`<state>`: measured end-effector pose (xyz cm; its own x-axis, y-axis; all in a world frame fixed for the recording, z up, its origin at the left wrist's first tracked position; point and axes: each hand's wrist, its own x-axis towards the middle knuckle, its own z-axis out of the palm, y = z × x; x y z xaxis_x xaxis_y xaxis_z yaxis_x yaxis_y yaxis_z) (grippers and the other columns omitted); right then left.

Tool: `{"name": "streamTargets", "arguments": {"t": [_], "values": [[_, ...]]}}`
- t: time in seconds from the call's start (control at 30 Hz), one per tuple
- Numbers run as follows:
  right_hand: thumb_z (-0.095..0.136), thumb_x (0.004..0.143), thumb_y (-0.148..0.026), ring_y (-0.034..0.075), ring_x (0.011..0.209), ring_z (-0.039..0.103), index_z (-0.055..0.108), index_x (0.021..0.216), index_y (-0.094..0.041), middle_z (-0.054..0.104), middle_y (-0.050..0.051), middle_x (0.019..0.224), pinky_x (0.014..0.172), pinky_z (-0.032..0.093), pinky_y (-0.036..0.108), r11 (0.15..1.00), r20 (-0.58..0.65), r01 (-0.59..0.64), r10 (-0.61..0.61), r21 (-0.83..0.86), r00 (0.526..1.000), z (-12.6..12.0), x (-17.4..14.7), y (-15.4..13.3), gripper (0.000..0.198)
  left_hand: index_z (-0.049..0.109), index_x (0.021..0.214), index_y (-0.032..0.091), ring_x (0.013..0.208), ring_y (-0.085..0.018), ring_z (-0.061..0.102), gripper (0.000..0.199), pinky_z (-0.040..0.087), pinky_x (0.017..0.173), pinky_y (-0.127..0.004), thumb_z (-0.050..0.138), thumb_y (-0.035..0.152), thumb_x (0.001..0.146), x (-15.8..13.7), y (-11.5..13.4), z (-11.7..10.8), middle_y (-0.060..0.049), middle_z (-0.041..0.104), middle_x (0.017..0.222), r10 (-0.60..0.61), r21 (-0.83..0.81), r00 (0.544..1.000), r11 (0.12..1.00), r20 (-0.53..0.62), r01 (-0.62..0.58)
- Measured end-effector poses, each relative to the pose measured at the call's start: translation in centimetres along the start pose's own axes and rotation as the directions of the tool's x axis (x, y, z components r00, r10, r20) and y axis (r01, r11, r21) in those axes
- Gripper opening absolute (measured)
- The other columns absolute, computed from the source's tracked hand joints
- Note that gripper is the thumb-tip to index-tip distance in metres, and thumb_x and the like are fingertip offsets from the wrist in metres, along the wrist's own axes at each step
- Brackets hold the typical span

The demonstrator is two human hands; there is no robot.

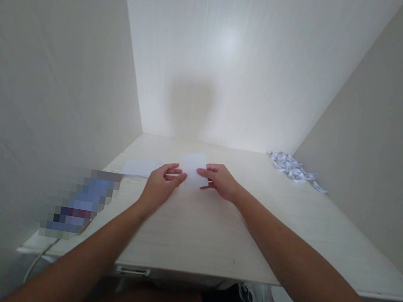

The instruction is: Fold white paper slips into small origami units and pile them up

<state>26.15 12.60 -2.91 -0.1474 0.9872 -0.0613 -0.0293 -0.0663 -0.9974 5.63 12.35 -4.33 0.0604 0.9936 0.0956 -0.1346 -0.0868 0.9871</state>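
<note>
A small white sheet of paper (194, 162) is held a little above the desk, tilted up before me. My right hand (219, 180) pinches its right edge, the thumb on the near face and the other fingers partly hidden behind. At the sheet's lower left edge is my left hand (165, 180), its fingers loosely curved and apart. The left thumb tip overlaps the paper's edge; whether it presses on it is unclear. Beyond the left hand, more white paper (137, 167) lies flat on the desk.
A pile of crumpled or folded white paper pieces (290, 167) lies at the back right of the pale desk (202, 243). A blurred-out bluish object (86, 204) stands at the left, with a cable (39, 258) below. Walls enclose three sides. A drawer handle (132, 271) shows under the front edge.
</note>
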Motion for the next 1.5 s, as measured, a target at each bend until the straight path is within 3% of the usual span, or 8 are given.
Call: {"name": "streamTargets", "arguments": {"t": [0.13,0.3,0.5,0.67,0.87,1.1,1.27,1.5], "values": [[0.081,0.079,-0.037,0.016,0.067,0.069,0.073,0.095,-0.020,0.074,0.006,0.083,0.053,0.057,0.024,0.999,0.064,-0.035,0.034,0.016,0.997,-0.1,-0.3,0.9,0.025,0.073,0.101,0.013,0.075,-0.020,0.069,0.056,0.056,0.067,-0.034,0.091,0.042,0.057,2.6,-0.6,1.6,-0.010,0.075,0.091,-0.014,-0.117,1.000,0.993,0.015,0.015],[0.071,0.083,-0.030,0.018,0.073,0.075,0.055,0.128,-0.026,0.076,0.004,0.094,0.063,0.061,0.030,0.996,0.070,-0.037,0.031,0.086,0.997,-0.6,-0.3,0.6,0.048,0.066,0.091,0.017,0.069,-0.012,0.062,0.045,0.053,0.069,-0.028,0.087,0.038,0.057,3.1,-1.7,0.5,0.003,0.061,0.074,-0.011,-0.198,0.983,0.980,-0.183,-0.026],[0.086,0.066,-0.023,0.019,0.082,0.074,0.070,0.098,-0.018,0.077,0.009,0.098,0.073,0.061,0.031,0.998,0.134,0.007,-0.015,0.055,0.991,0.2,-0.4,0.4,0.036,0.053,0.088,0.021,0.072,-0.009,0.060,0.040,0.054,0.073,-0.027,0.081,0.033,0.062,2.2,-1.6,0.3,0.005,0.054,0.081,0.019,-0.225,0.948,0.970,-0.319,-0.095],[0.076,0.078,-0.040,0.012,0.065,0.062,0.068,0.079,-0.019,0.067,0.000,0.073,0.062,0.053,0.024,0.984,-0.128,0.164,-0.171,-0.065,0.977,0.9,0.9,1.9,0.022,0.063,0.093,0.019,0.078,-0.013,0.064,0.040,0.053,0.072,-0.026,0.084,0.029,0.061,1.4,-1.0,0.9,0.000,0.064,0.090,0.034,-0.235,0.978,0.968,-0.208,-0.083],[0.073,0.079,-0.043,0.017,0.074,0.066,0.069,0.084,-0.021,0.073,0.003,0.084,0.068,0.052,0.029,0.943,-0.255,0.267,-0.313,-0.198,0.915,0.0,1.0,1.4,0.023,0.073,0.089,0.015,0.076,-0.016,0.065,0.035,0.056,0.066,-0.030,0.072,0.048,0.079,0.7,0.4,0.7,-0.008,0.069,0.091,0.059,-0.263,0.996,0.964,0.074,-0.037],[0.077,0.075,-0.037,0.019,0.082,0.068,0.077,0.083,-0.021,0.076,0.004,0.087,0.076,0.051,0.031,0.920,-0.136,0.283,-0.328,-0.272,0.935,0.5,-0.3,0.2,0.018,0.064,0.133,0.031,0.098,-0.019,0.067,0.064,0.066,0.077,-0.039,0.086,0.030,0.073,-0.3,-0.4,0.3,-0.012,0.050,0.147,0.211,-0.065,0.870,0.977,0.446,-0.203],[0.084,0.067,-0.037,0.016,0.074,0.063,0.069,0.083,-0.020,0.073,0.002,0.085,0.068,0.049,0.029,0.937,-0.129,0.276,-0.307,-0.215,0.943,0.3,-0.3,0.3,0.028,0.081,0.093,0.021,0.110,-0.025,0.068,0.022,0.066,0.081,-0.036,0.086,0.031,0.074,-0.1,-1.2,0.2,-0.012,0.054,0.139,0.245,0.043,0.873,0.956,0.422,-0.289],[0.091,0.062,-0.040,0.012,0.059,0.053,0.059,0.082,-0.021,0.063,-0.004,0.069,0.055,0.039,0.026,0.949,-0.138,0.299,-0.311,-0.103,0.940,0.8,-0.4,0.2,0.042,0.081,0.081,0.019,0.085,-0.018,0.071,0.024,0.069,0.070,-0.036,0.086,0.042,0.074,0.0,-1.0,0.5,-0.010,0.066,0.124,0.289,0.041,0.906,0.948,0.309,-0.316]]}}
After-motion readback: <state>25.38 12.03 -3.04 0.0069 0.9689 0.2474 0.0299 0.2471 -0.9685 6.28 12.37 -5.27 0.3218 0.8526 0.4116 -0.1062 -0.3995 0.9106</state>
